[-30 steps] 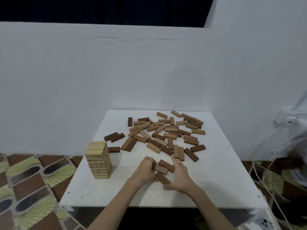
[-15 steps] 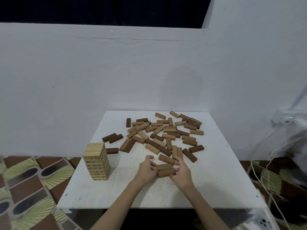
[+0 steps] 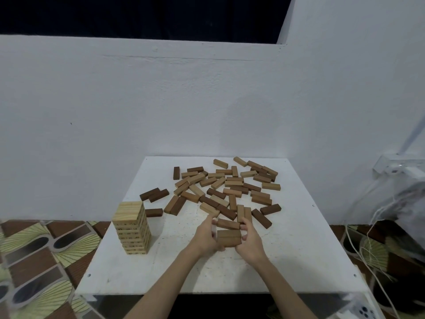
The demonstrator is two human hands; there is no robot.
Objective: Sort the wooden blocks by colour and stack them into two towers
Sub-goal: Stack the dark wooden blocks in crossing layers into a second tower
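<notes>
Brown blocks [image 3: 228,237] — two lying side by side near the white table's [image 3: 299,261] front — are pinched at their ends between left hand [image 3: 205,237] and right hand [image 3: 249,240]. Just beyond, a third block [image 3: 228,223] touches the fingertips. Left stands the pale tower [image 3: 133,227]; farther back, the mixed scattered pile [image 3: 227,187] crowds the table's far half.

pale block tower [image 3: 132,227] stands upright at the table's [image 3: 299,261] front left. you have two brown blocks [image 3: 229,238] side by side mid-front; loose mixed blocks [image 3: 226,188] scattered behind them.
</notes>
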